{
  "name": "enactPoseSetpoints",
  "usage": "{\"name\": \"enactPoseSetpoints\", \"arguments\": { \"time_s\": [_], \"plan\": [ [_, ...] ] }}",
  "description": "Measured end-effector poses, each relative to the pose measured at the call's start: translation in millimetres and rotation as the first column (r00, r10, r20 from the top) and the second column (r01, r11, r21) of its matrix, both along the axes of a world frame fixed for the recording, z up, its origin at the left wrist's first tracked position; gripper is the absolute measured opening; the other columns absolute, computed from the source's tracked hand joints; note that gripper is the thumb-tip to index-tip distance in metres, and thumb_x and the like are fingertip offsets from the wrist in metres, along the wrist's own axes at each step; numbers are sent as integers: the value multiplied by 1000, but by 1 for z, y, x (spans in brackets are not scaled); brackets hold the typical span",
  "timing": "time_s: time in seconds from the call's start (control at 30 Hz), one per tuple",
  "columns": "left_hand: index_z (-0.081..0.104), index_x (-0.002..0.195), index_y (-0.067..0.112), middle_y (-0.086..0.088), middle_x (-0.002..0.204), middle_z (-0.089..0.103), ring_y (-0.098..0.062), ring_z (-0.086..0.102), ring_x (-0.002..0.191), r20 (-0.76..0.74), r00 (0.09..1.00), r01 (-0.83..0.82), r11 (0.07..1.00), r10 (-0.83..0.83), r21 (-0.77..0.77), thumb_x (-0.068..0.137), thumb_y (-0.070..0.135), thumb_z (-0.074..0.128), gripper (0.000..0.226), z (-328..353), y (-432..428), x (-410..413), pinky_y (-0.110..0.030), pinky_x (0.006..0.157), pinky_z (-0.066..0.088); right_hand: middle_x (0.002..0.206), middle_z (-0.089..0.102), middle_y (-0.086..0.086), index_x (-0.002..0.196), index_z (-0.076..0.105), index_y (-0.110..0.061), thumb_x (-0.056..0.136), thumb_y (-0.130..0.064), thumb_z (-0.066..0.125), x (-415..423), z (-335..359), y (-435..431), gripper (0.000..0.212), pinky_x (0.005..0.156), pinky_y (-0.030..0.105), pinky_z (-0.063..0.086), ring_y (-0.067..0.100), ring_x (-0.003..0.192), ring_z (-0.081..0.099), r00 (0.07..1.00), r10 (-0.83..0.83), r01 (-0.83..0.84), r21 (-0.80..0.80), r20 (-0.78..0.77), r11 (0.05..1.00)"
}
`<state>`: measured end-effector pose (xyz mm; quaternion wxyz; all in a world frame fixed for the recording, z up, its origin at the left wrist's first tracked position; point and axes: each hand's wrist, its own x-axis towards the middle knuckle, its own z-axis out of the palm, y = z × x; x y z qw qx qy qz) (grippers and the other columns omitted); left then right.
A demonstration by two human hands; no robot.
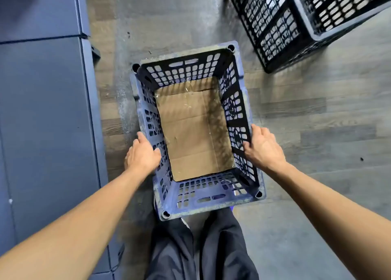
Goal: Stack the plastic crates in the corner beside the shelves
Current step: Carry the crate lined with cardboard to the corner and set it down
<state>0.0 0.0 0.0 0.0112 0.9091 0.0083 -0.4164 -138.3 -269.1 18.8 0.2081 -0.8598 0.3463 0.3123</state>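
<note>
Blue crate (167, 197), its bottom lined with cardboard (190, 131), is just in front of the person's legs on the wood floor (296, 110), beside grey panels (42, 110). A black crate (273, 32) stands apart at upper right. The left hand (142, 155) and right hand (264, 146) each grip a long side rim, thumbs inside.

The floor (306, 114) is made of grey-brown boards that look like wood. It is dusty, with pale streaks near the top and the left. A black crate (275, 32) full of holes sits on it at the top right, turned at a slant. A big grey-blue box shape (42, 110) stands along the left side. A blue crate (190, 207) is in the middle, open side up. It is hard to tell if it rests on the floor. A tiny dark speck (361, 159) lies at the right.
</note>
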Motion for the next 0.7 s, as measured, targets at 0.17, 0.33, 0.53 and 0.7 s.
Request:
{"name": "enactPoseSetpoints", "arguments": {
  "time_s": [0.17,0.33,0.53,0.7],
  "plan": [
    [29,132,2,-20,118,60,-43,58,106,97,990,-105,994,101,34,92,24,58,54,-21,-6,5,-47,82,46,122,55,24,124,39,-5,89,-22,48,7,-30,0,41,87,47,44,41,109,53,985,-173,173,24,1,985],
    [29,129,0,-24,105,62,-45,58,102,108,987,-122,992,118,38,91,5,56,47,-13,-10,9,-42,70,38,122,56,27,115,49,3,84,-9,49,22,-33,-10,34,89,40,44,42,109,56,939,-343,343,13,-17,939],
    [33,128,-2,-22,105,62,-44,56,106,130,984,-130,990,123,53,90,4,57,46,22,-16,11,-41,69,38,107,61,26,93,45,-2,84,-6,47,18,8,-21,10,73,36,39,39,90,56,959,-284,284,-3,-13,959],
    [25,140,-4,-23,105,63,-44,56,106,146,986,-95,994,86,53,90,6,56,60,90,-28,20,-43,73,42,105,65,25,104,56,2,88,-22,47,15,62,-44,30,73,38,42,42,94,61,962,-271,270,33,42,962]
  ]
}}
